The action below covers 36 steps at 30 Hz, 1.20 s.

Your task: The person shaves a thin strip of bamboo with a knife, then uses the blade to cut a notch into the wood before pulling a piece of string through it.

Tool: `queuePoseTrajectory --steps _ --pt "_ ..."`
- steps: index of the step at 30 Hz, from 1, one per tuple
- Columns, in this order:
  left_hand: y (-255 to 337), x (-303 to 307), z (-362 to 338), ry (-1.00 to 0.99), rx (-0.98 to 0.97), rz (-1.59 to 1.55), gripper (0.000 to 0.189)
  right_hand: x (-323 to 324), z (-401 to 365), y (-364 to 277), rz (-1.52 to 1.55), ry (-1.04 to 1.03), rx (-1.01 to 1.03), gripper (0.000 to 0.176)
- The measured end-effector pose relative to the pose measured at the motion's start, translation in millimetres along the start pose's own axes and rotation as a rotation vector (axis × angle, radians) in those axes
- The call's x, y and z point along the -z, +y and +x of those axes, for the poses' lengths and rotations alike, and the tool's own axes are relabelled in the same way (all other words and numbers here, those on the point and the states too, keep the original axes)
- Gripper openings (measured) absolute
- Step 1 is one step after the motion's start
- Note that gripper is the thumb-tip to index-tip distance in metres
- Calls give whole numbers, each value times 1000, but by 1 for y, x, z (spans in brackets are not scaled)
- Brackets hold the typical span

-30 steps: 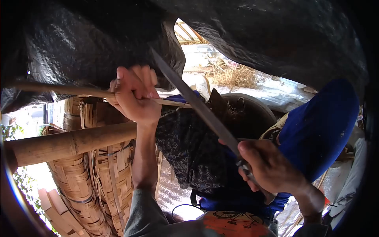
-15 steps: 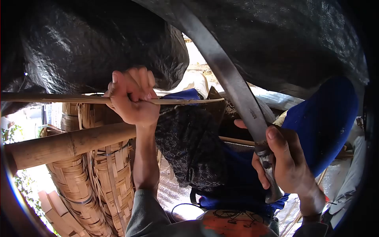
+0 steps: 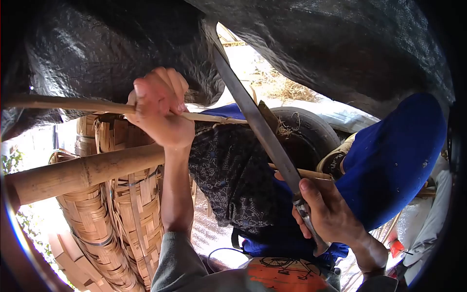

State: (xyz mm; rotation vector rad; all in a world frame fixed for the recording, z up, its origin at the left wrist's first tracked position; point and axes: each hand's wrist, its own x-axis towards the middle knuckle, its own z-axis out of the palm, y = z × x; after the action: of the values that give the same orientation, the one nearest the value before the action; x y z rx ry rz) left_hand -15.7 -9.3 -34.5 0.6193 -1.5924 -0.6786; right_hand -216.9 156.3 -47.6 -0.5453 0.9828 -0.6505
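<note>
My left hand (image 3: 160, 107) is closed in a fist around a long, thin bamboo strip (image 3: 68, 103), which runs out past the left edge. The strip's short end reaches right, to the machete. My right hand (image 3: 331, 207) grips the handle of that machete (image 3: 260, 124). Its long dark blade slants up and left, overlapping the strip's end in this view. Dark patterned cloth (image 3: 228, 170) lies over the lap, below the strip. A blue-clad knee (image 3: 399, 151) rises to the right of the machete.
A thick bamboo pole (image 3: 87, 177) crosses the left side below my left forearm. Woven bamboo baskets (image 3: 92, 219) stand behind it. Black plastic sheeting (image 3: 121, 48) hangs low across the top. A tire (image 3: 316, 129) lies beyond the blade, near a foot (image 3: 335, 160).
My right hand has moved left and slightly down, and the blade has turned narrower to the view and now crosses the strip's end. The strip slopes down to the right more; my left hand has risen slightly.
</note>
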Motion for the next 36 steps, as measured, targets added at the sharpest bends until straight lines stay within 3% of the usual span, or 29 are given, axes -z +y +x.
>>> queuePoseTrajectory --steps 5,7,11,13,16,20,24,25,26,28,29,31,36 --pt "-8 -1 2 50 32 -66 44 5 1 -3 -36 -80 16 40" --pt "-11 -2 5 60 11 -164 47 3 2 -12 -124 -74 233 40" --pt "-11 -8 2 21 31 -257 44 -1 7 -5 -54 -48 303 39" --pt "-14 -14 0 40 -50 -188 40 -4 21 5 -168 -142 -40 39" --pt "-13 3 3 -16 -13 -227 37 -4 9 2 -81 -44 -10 40" --pt "-12 2 3 -9 27 -258 38 1 -1 -24 -184 20 316 38" --pt "-11 1 5 51 28 -267 41 -13 13 21 -135 -1 297 36" --pt "-11 0 4 73 -13 -173 42 -11 27 34 -488 -59 373 34" --pt "-13 -1 5 92 -62 -85 43 -5 24 38 -494 -46 387 34" --pt "-14 7 1 64 -8 -246 43 -9 16 7 -167 -56 -77 33" --pt "-12 8 -1 56 -1 -247 43 -8 14 5 -247 -37 93 31" --pt "-9 4 1 28 -59 -74 43 -13 12 -1 -245 -35 138 31" --pt "-16 8 2 76 -50 -232 43 -23 15 13 -223 -12 274 30"
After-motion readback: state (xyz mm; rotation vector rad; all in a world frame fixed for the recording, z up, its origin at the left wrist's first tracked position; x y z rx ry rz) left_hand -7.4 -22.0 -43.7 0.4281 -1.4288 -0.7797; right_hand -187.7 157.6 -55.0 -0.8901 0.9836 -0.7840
